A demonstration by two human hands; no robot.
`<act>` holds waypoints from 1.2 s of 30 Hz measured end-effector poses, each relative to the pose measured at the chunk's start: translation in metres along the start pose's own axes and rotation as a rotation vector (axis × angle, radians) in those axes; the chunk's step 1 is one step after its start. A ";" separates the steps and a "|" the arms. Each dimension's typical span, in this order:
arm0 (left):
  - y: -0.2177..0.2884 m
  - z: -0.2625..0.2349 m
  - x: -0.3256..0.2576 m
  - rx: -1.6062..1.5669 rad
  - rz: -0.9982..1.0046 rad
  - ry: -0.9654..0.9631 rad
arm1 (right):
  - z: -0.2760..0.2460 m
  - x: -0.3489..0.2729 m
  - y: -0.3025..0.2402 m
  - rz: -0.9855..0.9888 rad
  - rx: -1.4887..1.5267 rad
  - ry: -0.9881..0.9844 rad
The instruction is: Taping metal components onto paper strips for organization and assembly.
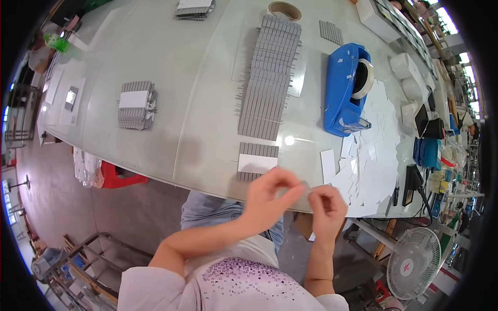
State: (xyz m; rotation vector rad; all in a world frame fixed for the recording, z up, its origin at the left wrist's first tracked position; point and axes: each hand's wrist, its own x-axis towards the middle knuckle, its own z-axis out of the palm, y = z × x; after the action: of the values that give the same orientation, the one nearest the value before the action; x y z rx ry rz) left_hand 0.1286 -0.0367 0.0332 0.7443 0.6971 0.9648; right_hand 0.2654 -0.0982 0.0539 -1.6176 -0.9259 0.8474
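Note:
My left hand (271, 196) and my right hand (327, 206) are held close together over the near table edge, fingers pinched on a clear strip of tape (307, 189) stretched between them. Just beyond them a small block of grey flat parts (257, 151) lies on the table with a white slip (256, 163) across it. A long row of the same grey parts (270, 78) runs away from me. To its right stands a blue tape dispenser (344, 89) with a pale roll in it.
A heap of white paper slips (374, 140) lies right of the dispenser. Another grey stack with a white slip (136, 104) sits at the left, one more (194, 9) at the far edge beside a tape roll (284, 9). A white fan (413, 263) stands lower right, a red stool (118, 176) under the table.

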 end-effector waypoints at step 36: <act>-0.016 -0.074 -0.015 1.430 0.925 -0.086 | 0.046 0.003 0.038 -0.570 -0.482 -0.084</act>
State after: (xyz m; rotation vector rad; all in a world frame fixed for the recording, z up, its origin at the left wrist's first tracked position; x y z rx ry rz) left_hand 0.0711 -0.0389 -0.0185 2.5026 0.9435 1.1370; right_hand 0.2316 -0.0818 0.0071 -1.5833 -1.6433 0.3042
